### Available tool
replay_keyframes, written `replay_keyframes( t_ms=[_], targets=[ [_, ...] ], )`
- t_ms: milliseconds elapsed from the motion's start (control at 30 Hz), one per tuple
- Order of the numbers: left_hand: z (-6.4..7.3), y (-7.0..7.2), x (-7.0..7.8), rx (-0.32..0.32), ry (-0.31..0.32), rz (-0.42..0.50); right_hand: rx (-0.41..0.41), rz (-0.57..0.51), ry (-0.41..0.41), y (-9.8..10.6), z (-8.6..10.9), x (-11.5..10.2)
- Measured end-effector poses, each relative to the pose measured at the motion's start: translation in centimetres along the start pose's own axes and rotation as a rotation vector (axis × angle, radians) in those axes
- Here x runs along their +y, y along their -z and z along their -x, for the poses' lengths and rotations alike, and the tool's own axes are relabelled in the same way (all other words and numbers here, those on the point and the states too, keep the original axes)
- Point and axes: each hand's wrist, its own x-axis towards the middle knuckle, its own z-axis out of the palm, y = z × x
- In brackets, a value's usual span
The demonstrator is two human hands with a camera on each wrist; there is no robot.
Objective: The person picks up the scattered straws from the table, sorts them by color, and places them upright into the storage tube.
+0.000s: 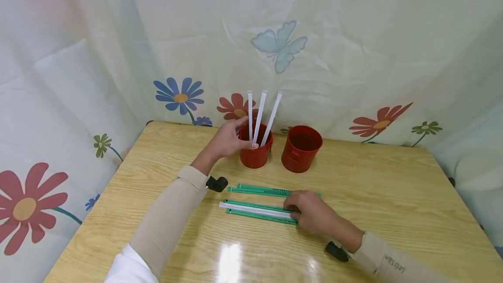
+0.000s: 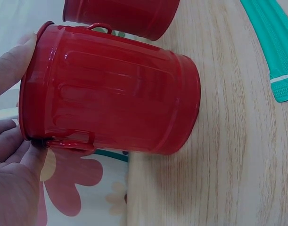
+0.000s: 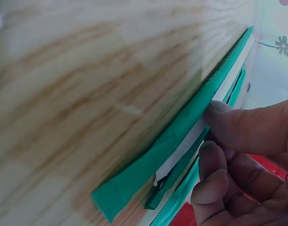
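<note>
Red and glossy, the first pail (image 1: 253,159) stands upright on the wooden tabletop (image 1: 373,187) in the head view, three white wrapped straws (image 1: 260,117) leaning inside it. My left hand (image 1: 228,139) grips its rim, thumb at the front. Beside it, just apart, stands the second pail (image 1: 300,156). Nearer me, my right hand (image 1: 314,213) is at the right end of a loose white straw (image 1: 255,210), which lies between two green packets (image 1: 259,216); two more green packets (image 1: 251,191) lie just behind.

From my left wrist, my fingers sit at the first pail's rim, near one of its small handles (image 2: 78,145).

From my right wrist, my thumb and forefinger pinch the loose white straw, with green packets on either side of it.
</note>
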Motion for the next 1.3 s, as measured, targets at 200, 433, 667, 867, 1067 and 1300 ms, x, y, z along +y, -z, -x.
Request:
replay_keyframes(
  t_ms=[200,433,667,867,1067,1300],
  targets=[
    [0.2,0.2,-0.4,0.006,0.002,-0.005,-0.028,0.105,0.029,-0.4,-0.2,-0.4],
    [0.3,0.2,-0.3,0.000,0.008,0.005,-0.090,0.129,-0.024,-0.4,-0.4,-0.7],
    [0.1,0.0,-0.1,-0.002,0.011,0.001,-0.083,0.105,-0.039,-0.1,-0.1,-0.4],
    [0.1,0.0,-0.2,-0.010,0.016,-0.006,-0.039,0.111,-0.011,0.3,0.2,-0.5],
    [0.1,0.0,-0.2,-0.003,0.025,-0.014,-0.010,0.055,-0.034,1.1,0.4,-0.6],
    [0.2,0.0,0.1,-0.001,0.035,-0.015,0.000,0.057,-0.028,1.4,0.4,-0.4]
  ],
)
